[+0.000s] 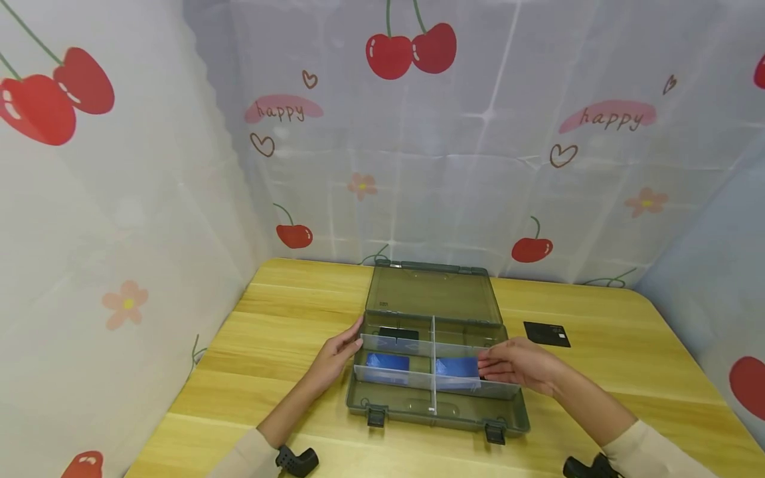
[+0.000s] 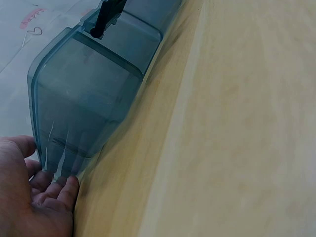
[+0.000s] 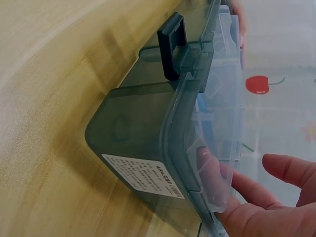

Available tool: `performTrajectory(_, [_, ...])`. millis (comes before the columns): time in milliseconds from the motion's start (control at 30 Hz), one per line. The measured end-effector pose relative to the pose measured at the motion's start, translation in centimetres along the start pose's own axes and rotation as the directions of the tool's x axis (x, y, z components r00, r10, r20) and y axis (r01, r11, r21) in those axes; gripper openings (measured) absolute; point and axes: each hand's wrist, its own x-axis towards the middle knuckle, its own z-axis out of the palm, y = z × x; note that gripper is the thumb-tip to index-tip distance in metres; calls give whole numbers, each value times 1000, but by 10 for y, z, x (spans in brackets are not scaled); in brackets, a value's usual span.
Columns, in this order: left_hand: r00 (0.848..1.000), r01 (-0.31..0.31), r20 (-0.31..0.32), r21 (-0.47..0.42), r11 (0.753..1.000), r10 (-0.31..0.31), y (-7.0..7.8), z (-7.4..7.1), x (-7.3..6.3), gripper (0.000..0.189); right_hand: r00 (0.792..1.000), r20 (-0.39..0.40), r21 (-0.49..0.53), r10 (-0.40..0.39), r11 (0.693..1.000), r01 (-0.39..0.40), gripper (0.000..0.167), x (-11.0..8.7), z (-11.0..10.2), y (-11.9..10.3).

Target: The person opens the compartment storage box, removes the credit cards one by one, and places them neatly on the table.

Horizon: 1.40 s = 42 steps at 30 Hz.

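A dark translucent green storage box [image 1: 391, 401] stands with its lid [image 1: 433, 292] tipped back. Clear dividers split it into compartments. Blue cards [image 1: 387, 362] lie in the middle left compartment, and another blue card [image 1: 457, 367] is in the middle right one. My right hand [image 1: 526, 365] reaches over the box's right wall, fingertips in that compartment at the blue card's right edge. Its thumb stands apart from the fingers in the right wrist view. At the box's left side, the extended fingers of my left hand [image 1: 335, 358] touch the outer wall, thumb at the rim.
A black card [image 1: 546, 334] lies on the wooden table [image 1: 299, 305], right of the box. Something flat and black [image 1: 399, 334] is in the back left compartment. Two black latches [image 1: 375, 417] hang at the box's front. Patterned curtains [image 1: 418, 166] enclose the table.
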Motion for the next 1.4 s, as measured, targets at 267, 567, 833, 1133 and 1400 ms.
performTrajectory(267, [1000,1,-4,8,1000,-1,0,-1,-1,56,999,-22,-3,-26,1000,26,42,-1,2,2])
performTrajectory(567, [1000,3,-9,4,1000,-3,-1,-1,-3,56,993,-80,-48,-84,996,80,40,3,6,5])
performTrajectory(833, [1000,6,2,0,1000,-6,2,0,-3,56,983,-156,-114,-101,990,84,37,6,13,3])
performTrajectory(1133, [1000,-12,-2,2,1000,12,2,0,-1,56,966,-226,-152,-130,984,96,35,11,19,6])
performTrajectory(1400, [1000,-16,-3,3,1000,16,0,0,-1,56,950,-270,-188,-155,976,106,36,17,28,7])
